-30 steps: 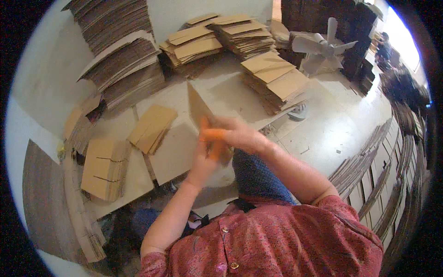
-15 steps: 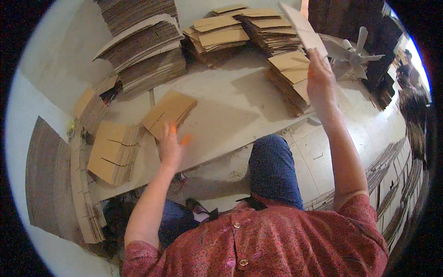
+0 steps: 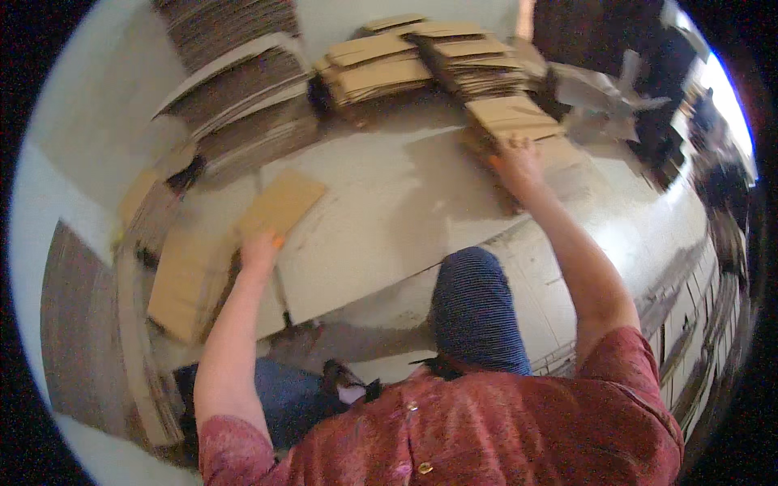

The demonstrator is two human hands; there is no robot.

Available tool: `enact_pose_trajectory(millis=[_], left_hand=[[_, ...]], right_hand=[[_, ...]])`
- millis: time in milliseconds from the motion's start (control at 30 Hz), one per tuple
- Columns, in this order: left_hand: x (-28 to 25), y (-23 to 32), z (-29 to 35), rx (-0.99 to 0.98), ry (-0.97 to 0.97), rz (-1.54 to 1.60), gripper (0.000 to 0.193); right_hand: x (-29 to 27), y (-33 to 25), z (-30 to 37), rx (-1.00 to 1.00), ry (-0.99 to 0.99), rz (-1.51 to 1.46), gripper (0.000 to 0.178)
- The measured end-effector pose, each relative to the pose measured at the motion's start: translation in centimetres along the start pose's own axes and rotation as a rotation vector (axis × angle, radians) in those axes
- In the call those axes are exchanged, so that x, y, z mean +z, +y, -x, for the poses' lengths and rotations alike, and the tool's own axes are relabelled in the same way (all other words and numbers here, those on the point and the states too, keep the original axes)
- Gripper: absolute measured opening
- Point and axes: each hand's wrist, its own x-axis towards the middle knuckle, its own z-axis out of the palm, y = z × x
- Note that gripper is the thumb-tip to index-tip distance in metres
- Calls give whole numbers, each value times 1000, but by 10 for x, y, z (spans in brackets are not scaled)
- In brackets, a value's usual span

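My right hand rests at the near side of a stack of flat cardboard pieces on the right of the table. Its fingers are spread over the top piece, and orange coverings show on its fingertips. My left hand is at the near left edge of a small cardboard piece lying on the left of the table. Motion smears its fingers, partly hiding their grip; orange shows there too. Just left of that hand stands a bundle of slotted cardboard pieces.
Tall cardboard stacks stand at the back left, with more piles along the back. A white fan is at the far right. The pale table ends in front of my knee. Cardboard bundles line the left wall.
My right hand has come down and left, from holding a cardboard piece raised to resting on the right stack. My left hand has moved left and nearer to the small piece's edge.
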Motion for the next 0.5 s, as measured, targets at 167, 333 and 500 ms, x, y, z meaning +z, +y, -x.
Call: enact_pose_trajectory(millis=[167,333,500], left_hand=[[-26,21,4,-64,73,-153,21],[-40,15,7,-75,213,-173,22],[-56,3,21,-128,434,-32,17]], right_hand=[[-11,-73,37,-121,321,-598,34],[-23,-170,90,-132,-33,-1209,26],[-51,-212,105,-21,-439,-1473,30]])
